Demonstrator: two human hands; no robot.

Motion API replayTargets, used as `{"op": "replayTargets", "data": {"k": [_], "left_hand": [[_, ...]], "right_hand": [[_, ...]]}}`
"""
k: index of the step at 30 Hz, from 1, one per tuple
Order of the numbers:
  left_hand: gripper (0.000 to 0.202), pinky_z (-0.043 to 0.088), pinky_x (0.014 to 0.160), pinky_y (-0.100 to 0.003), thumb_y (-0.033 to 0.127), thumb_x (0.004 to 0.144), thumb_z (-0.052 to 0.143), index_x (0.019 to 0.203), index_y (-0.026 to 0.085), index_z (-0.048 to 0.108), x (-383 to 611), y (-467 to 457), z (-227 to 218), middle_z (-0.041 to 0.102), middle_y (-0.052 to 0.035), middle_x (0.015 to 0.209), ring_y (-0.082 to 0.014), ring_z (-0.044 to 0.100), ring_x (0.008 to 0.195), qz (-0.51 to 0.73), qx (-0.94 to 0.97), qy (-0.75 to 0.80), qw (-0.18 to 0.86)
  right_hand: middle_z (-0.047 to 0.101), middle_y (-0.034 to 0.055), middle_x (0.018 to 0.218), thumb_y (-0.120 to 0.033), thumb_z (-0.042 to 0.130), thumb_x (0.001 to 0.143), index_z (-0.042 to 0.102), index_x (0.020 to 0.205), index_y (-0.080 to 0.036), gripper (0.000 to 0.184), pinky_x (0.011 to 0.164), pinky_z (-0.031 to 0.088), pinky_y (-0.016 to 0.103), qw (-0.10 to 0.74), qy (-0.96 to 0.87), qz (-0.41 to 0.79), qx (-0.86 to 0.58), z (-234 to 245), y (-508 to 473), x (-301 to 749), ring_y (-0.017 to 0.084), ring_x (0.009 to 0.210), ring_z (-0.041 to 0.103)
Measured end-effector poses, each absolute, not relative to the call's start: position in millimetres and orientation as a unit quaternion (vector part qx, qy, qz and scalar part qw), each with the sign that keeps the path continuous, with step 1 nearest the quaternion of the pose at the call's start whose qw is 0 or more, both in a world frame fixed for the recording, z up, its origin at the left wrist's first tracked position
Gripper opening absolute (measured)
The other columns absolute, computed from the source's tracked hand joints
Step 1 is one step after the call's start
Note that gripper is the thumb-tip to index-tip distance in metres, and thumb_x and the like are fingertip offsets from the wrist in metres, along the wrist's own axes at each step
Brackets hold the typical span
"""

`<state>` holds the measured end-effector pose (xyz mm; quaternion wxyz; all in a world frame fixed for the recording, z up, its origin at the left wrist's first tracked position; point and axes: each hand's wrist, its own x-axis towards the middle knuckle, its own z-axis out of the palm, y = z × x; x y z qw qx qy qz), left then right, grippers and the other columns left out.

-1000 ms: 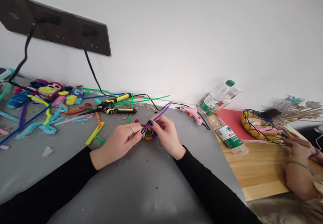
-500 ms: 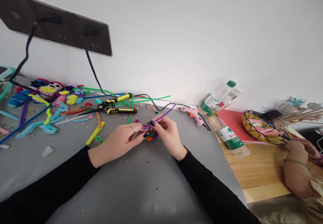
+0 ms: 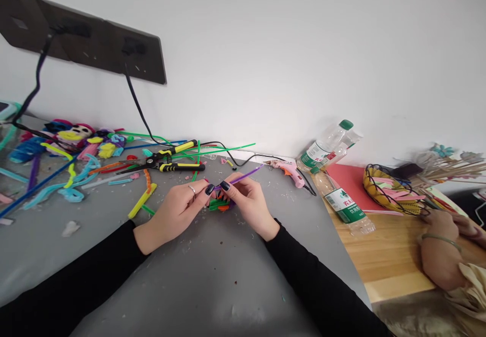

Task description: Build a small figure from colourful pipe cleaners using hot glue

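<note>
Between my fingertips runs a purple pipe cleaner (image 3: 247, 175), its free end pointing up and to the right. My left hand (image 3: 181, 203), a ring on one finger, pinches it near its lower end. My right hand (image 3: 248, 200) pinches it close beside, thumb almost meeting the left thumb. Just under the fingertips shows a small bundle of green and orange pipe cleaner (image 3: 218, 205), partly hidden by both hands. Whether the purple one is joined to the bundle I cannot tell.
Yellow-black pliers (image 3: 167, 160) lie behind my hands among green pipe cleaners. A pink glue gun (image 3: 288, 170) and plastic bottles (image 3: 345, 203) are to the right. Colourful pipe-cleaner figures (image 3: 72, 137) sit far left. At the right, another person's hands (image 3: 442, 236) are near a yellow basket (image 3: 374, 185).
My left fingertips have risen slightly onto the purple pipe cleaner, which now tilts less steeply. More of the green and orange bundle shows beneath. The view has shifted slightly.
</note>
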<state>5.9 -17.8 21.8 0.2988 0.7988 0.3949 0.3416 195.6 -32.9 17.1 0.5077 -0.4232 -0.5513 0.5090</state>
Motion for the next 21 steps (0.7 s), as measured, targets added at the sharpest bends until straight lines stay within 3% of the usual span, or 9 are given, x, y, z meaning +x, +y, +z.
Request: {"op": "replayTargets", "data": {"k": [7, 11, 15, 21], "left_hand": [[0.035, 0.036, 0.055, -0.027, 0.034, 0.099, 0.035, 0.066, 0.024, 0.042, 5.3, -17.2, 21.9, 0.053, 0.0015, 0.058, -0.0152, 0.046, 0.053, 0.343, 0.804, 0.395, 0.284], [0.032, 0.031, 0.053, -0.027, 0.030, 0.096, 0.036, 0.065, 0.024, 0.037, 5.8, -16.1, 23.5, 0.043, 0.0029, 0.057, -0.0149, 0.041, 0.053, 0.309, 0.831, 0.361, 0.288], [0.032, 0.030, 0.054, -0.027, 0.028, 0.095, 0.038, 0.064, 0.023, 0.031, 3.5, -11.3, 22.2, 0.038, 0.0036, 0.058, -0.0149, 0.037, 0.054, 0.270, 0.863, 0.317, 0.285], [0.031, 0.034, 0.059, -0.026, 0.024, 0.098, 0.039, 0.067, 0.023, 0.040, -2.9, -4.8, 15.5, 0.051, 0.0018, 0.064, -0.0150, 0.045, 0.058, 0.250, 0.903, 0.244, 0.250]], "right_hand": [[0.066, 0.0013, 0.077, -0.064, 0.076, 0.081, 0.066, 0.081, -0.022, 0.043, 0.066, 0.052, 0.028, 0.512, -0.556, 0.501, -0.422, 16.6, -33.0, 194.2, 0.014, 0.066, 0.058], [0.063, 0.0001, 0.072, -0.062, 0.074, 0.083, 0.065, 0.080, -0.021, 0.042, 0.063, 0.050, 0.027, 0.509, -0.560, 0.473, -0.451, 14.5, -33.5, 195.2, 0.013, 0.064, 0.056], [0.063, 0.0002, 0.071, -0.049, 0.069, 0.089, 0.063, 0.078, -0.021, 0.030, 0.066, 0.049, 0.028, 0.497, -0.596, 0.416, -0.474, 16.0, -35.6, 196.7, 0.015, 0.066, 0.057], [0.066, 0.0014, 0.074, -0.028, 0.060, 0.091, 0.063, 0.076, -0.021, 0.017, 0.068, 0.045, 0.028, 0.466, -0.682, 0.326, -0.460, 17.9, -38.2, 197.6, 0.014, 0.068, 0.056]]}}
